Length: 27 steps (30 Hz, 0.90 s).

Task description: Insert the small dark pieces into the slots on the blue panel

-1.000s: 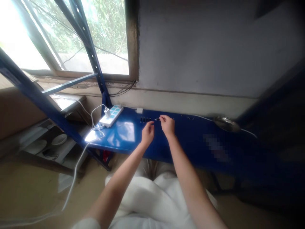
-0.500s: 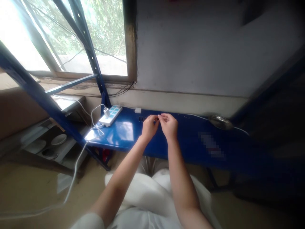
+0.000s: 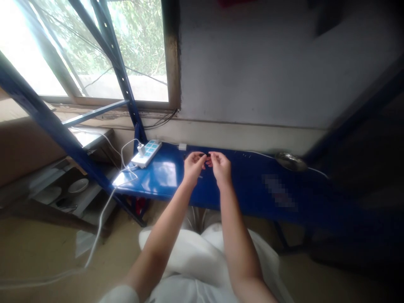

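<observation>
Above the blue table, my left hand and my right hand meet almost fingertip to fingertip. Both are closed in a pinch on a small black piece between them; it is too small for me to tell its kind. A small dark item lies by the left fingers, partly hidden. Under the left hand rests a tiny pale sliver. Several tiny light bits are scattered on the tabletop to the right of my right hand.
A white power strip with a plug and cable sits at the table's left end. Behind my hands is a white adapter block. A shiny metal rounded object stands at back right. Blue rack posts rise on the left.
Both hands have shifted slightly left, and their fingertips have drawn a little apart, so the black piece shows more clearly. The pale sliver now shows beside the left hand.
</observation>
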### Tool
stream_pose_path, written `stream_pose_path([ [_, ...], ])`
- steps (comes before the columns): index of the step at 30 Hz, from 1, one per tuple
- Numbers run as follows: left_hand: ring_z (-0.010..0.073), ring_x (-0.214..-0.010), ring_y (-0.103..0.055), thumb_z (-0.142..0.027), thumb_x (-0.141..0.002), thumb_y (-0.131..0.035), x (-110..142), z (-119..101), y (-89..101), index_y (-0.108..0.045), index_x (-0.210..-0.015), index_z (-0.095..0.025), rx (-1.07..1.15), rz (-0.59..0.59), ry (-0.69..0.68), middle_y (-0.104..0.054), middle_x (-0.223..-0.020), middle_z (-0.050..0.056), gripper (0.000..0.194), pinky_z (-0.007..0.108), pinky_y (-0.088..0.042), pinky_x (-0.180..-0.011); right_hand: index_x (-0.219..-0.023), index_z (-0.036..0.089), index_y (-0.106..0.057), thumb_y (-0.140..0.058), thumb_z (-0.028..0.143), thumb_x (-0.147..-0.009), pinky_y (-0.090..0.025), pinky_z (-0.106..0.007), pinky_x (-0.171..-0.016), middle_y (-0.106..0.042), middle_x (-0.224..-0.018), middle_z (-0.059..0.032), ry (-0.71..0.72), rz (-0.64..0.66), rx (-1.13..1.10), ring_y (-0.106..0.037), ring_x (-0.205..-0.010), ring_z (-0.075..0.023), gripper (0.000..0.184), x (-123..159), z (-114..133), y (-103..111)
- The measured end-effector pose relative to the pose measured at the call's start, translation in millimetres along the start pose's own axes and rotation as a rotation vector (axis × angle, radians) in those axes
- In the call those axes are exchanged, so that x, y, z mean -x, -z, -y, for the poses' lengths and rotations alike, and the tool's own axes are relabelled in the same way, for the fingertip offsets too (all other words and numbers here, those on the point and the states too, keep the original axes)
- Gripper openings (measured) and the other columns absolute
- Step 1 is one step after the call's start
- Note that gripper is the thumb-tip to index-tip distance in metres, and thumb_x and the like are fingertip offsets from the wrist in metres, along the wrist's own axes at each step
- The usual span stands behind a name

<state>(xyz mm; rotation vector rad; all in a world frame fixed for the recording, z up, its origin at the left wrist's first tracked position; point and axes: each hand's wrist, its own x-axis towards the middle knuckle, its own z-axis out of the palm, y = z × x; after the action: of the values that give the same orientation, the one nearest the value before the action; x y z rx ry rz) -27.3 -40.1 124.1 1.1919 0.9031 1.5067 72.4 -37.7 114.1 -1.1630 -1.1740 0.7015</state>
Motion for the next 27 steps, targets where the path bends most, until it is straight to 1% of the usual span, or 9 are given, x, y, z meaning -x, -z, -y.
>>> stream_pose_path([
  [4, 0.0029, -0.045, -0.046, -0.033, -0.068, -0.064, -11, 23, 13.8, -0.056, -0.085, -0.012, -0.022, -0.054, 0.058, -0.061, -0.066, 0.001, 0.028, 0.016, -0.037, -0.046, -0.091, 0.014, -0.060, -0.045, 0.044, -0.080, -0.047, -0.024, -0.054, -0.065, -0.074, -0.0050, -0.048, 0.004, 0.056, -0.059, -0.058, -0.0118, 0.036, -10, -30, 7],
  [7, 0.0023, -0.043, -0.045, -0.031, -0.068, -0.064, -16, 49, 26.9, -0.056, -0.085, -0.011, -0.050, -0.143, 0.119, -0.063, -0.069, 0.003, 0.027, 0.015, -0.036, -0.044, -0.092, 0.012, -0.061, -0.048, 0.038, -0.080, -0.048, -0.027, -0.063, -0.066, -0.080, -0.0074, -0.098, -0.032, 0.219, -0.060, -0.064, -0.0131, 0.031, -16, -62, 9],
  [10, 0.0023, -0.041, -0.044, -0.026, -0.066, -0.063, -16, 75, 35.9, -0.055, -0.081, -0.011, -0.065, -0.223, 0.193, -0.061, -0.066, 0.002, 0.023, 0.015, -0.036, -0.043, -0.097, 0.015, -0.063, -0.055, 0.026, -0.077, -0.046, -0.031, -0.078, -0.064, -0.100, -0.0094, -0.072, 0.165, 0.515, -0.060, -0.085, -0.0164, 0.024, -16, -86, 0],
  [13, 0.0028, -0.041, -0.044, -0.022, -0.065, -0.061, -15, 92, 42.1, -0.054, -0.079, -0.011, -0.099, -0.259, 0.228, -0.058, -0.062, 0.000, 0.019, 0.016, -0.036, -0.043, -0.110, 0.021, -0.058, -0.054, 0.024, -0.080, -0.040, -0.038, -0.088, -0.055, -0.119, -0.0081, -0.048, 0.312, 0.808, -0.050, -0.107, -0.0220, 0.031, -14, -98, -12],
  [15, 0.0033, -0.041, -0.045, -0.021, -0.065, -0.060, -16, 95, 46.7, -0.054, -0.078, -0.011, -0.134, -0.268, 0.231, -0.056, -0.060, -0.002, 0.018, 0.016, -0.037, -0.043, -0.111, 0.022, -0.058, -0.052, 0.024, -0.082, -0.038, -0.039, -0.089, -0.053, -0.120, -0.0075, -0.022, 0.405, 0.938, -0.046, -0.110, -0.0232, 0.029, -15, -102, -16],
  [18, 0.0039, -0.041, -0.045, -0.020, -0.063, -0.060, -18, 93, 54.8, -0.055, -0.078, -0.012, -0.210, -0.275, 0.251, -0.052, -0.058, -0.003, 0.017, 0.017, -0.038, -0.044, -0.098, 0.020, -0.063, -0.051, 0.022, -0.083, -0.038, -0.034, -0.086, -0.056, -0.110, -0.0074, 0.054, 0.516, 1.052, -0.048, -0.103, -0.0208, 0.019, -18, -104, -16],
  [20, 0.0044, -0.042, -0.046, -0.020, -0.063, -0.061, -19, 90, 59.6, -0.055, -0.076, -0.012, -0.270, -0.273, 0.265, -0.051, -0.059, -0.004, 0.016, 0.018, -0.038, -0.045, -0.090, 0.018, -0.063, -0.050, 0.020, -0.084, -0.039, -0.030, -0.082, -0.058, -0.101, -0.0076, 0.112, 0.558, 1.097, -0.050, -0.098, -0.0191, 0.015, -20, -104, -13],
  [23, 0.0049, -0.043, -0.048, -0.020, -0.063, -0.061, -20, 91, 63.9, -0.055, -0.074, -0.013, -0.337, -0.257, 0.253, -0.052, -0.062, -0.004, 0.015, 0.019, -0.040, -0.047, -0.086, 0.017, -0.061, -0.048, 0.019, -0.084, -0.038, -0.027, -0.076, -0.057, -0.095, -0.0083, 0.177, 0.602, 1.133, -0.051, -0.092, -0.0180, 0.013, -22, -104, -8],
  [27, 0.0062, -0.045, -0.052, -0.022, -0.063, -0.061, -20, 96, 63.5, -0.056, -0.075, -0.014, -0.370, -0.199, 0.238, -0.054, -0.066, -0.003, 0.015, 0.019, -0.040, -0.047, -0.087, 0.017, -0.058, -0.048, 0.021, -0.084, -0.038, -0.026, -0.069, -0.058, -0.095, -0.0084, 0.125, 0.673, 1.127, -0.054, -0.084, -0.0171, 0.011, -26, -103, 6],
])
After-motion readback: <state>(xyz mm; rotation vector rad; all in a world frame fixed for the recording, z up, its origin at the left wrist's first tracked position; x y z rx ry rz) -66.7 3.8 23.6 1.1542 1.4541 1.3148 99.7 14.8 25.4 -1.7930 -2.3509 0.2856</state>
